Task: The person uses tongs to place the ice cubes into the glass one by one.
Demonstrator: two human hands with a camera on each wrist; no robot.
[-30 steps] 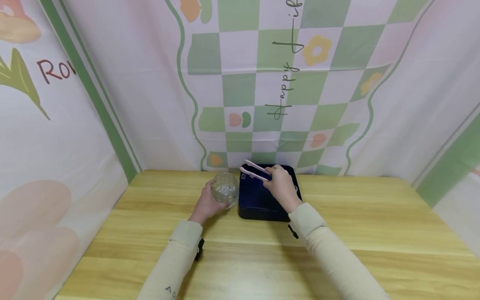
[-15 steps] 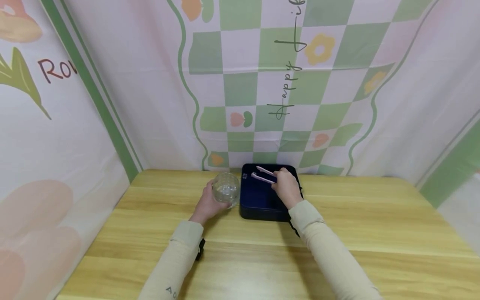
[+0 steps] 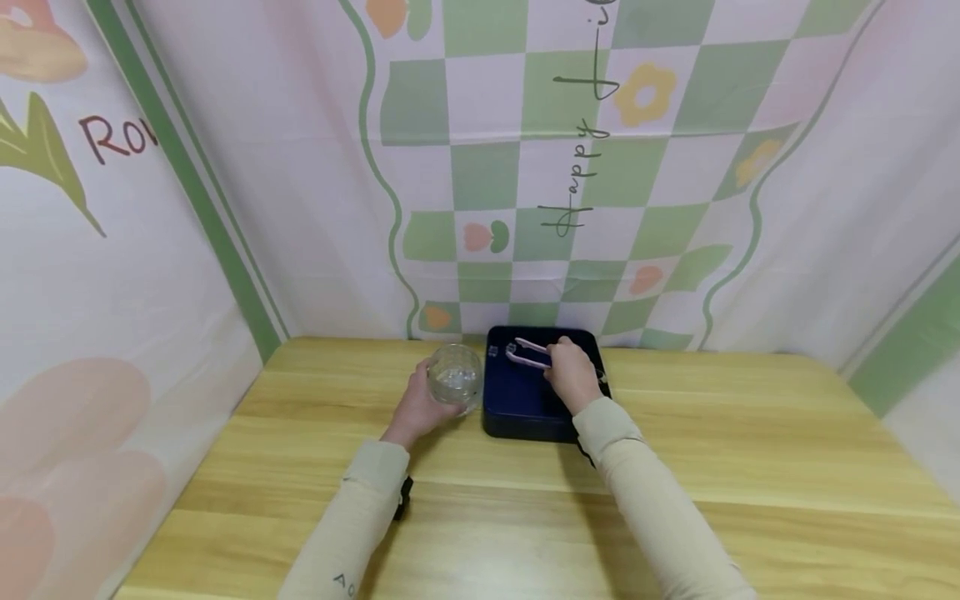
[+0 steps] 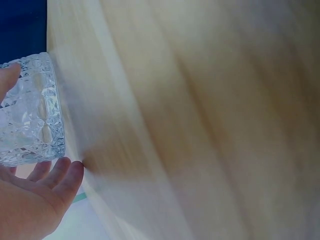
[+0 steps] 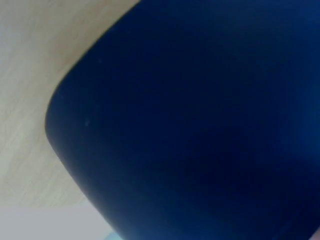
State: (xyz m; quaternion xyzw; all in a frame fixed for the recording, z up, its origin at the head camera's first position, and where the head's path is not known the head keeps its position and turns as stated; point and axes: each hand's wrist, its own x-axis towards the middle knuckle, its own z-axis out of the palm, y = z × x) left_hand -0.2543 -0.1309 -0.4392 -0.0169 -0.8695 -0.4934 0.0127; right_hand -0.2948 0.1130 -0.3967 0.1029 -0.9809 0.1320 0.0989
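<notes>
My left hand (image 3: 418, 408) grips a clear drinking glass (image 3: 455, 377) that stands on the table at the left side of a dark blue box (image 3: 525, 423). In the left wrist view the glass (image 4: 30, 112) shows a cut pattern, with the thumb on one side and the fingers on the other. Over the box, my right hand (image 3: 572, 375) holds pale pink tongs (image 3: 534, 362), their tips apart at a small clear cube (image 3: 512, 348). Another clear cube (image 3: 492, 351) lies near the box's back left corner. Only the box (image 5: 165, 115) fills most of the right wrist view.
The wooden table (image 3: 480, 517) runs beneath both arms. Behind it hangs a patterned curtain (image 3: 487, 179), close to the box's back edge. A small pale item (image 3: 602, 378) shows at the box's right edge, beside the right hand.
The tongs first moved right, off the box's left edge, and lowered toward the box; their tips are now at a cube. The left hand keeps its grip on the glass.
</notes>
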